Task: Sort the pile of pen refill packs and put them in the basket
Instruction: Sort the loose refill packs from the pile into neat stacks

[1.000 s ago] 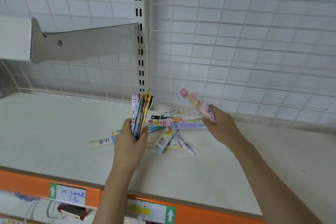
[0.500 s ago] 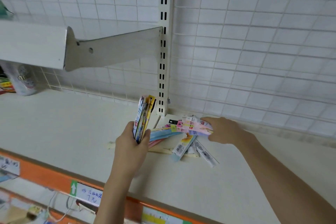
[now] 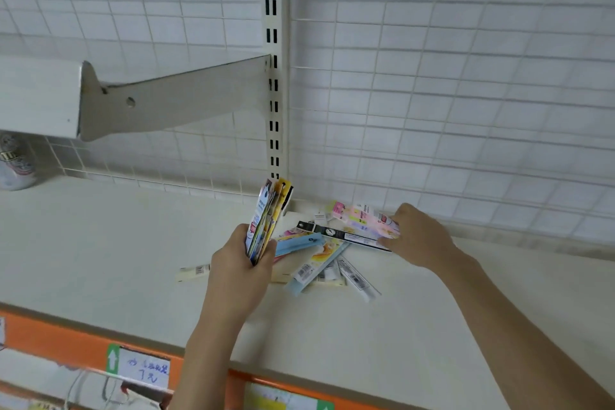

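Note:
A loose pile of pen refill packs (image 3: 319, 263) lies on the white shelf (image 3: 100, 243), below the slotted upright. My left hand (image 3: 239, 263) grips an upright bundle of several packs (image 3: 268, 216) just left of the pile. My right hand (image 3: 416, 236) is at the pile's right end. It pinches a pink pack (image 3: 362, 218) and a black pack (image 3: 342, 235), both lying nearly flat over the pile. No basket is in view.
A white wire grid (image 3: 432, 93) backs the shelf. A metal bracket (image 3: 179, 100) carries an upper shelf at the left. A white container (image 3: 15, 163) stands at the far left. An orange price rail (image 3: 50, 339) with labels runs along the shelf's front edge.
My right hand has brought the pink pack down from the air onto the pile and now also holds a black pack. The camera has shifted; my left hand keeps its bundle.

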Demonstrator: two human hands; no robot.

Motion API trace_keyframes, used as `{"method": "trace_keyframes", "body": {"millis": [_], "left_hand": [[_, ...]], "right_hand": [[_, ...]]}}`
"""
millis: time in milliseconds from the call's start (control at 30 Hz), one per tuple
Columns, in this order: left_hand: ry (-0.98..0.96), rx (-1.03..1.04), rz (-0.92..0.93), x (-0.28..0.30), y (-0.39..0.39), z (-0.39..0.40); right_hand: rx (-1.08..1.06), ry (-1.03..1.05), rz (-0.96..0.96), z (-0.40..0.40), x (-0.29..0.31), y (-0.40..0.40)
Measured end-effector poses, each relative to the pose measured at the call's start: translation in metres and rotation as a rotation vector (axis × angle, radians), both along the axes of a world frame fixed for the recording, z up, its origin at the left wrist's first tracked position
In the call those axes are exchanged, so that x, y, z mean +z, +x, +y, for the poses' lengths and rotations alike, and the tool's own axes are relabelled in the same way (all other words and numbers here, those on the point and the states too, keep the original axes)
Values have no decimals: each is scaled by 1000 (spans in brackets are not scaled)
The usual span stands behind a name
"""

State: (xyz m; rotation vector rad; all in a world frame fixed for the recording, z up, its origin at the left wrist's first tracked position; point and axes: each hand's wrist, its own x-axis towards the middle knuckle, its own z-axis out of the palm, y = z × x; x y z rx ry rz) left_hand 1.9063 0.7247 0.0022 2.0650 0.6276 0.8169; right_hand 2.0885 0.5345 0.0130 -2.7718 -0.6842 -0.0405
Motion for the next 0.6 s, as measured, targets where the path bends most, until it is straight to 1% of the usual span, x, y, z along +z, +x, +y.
{"method": "trace_keyframes", "body": {"millis": [133,333,433,500,600], "left_hand": [[31,-54,28,4,6,-10],[72,-85,52,12,13,-26],[77,-116,20,14,13,-36],[86,-120,16,14,14,-40],[48,-132,-21,14,16,-49]], "right_hand": [[-17,125,-44,-25,6,-4],[-45,732,26,-50,15,-17],[-116,986,-69,-57,11,-27],[-174,1069,-91,-61,1,-33],[-272,1122,-4,-68,-20,-39]]}}
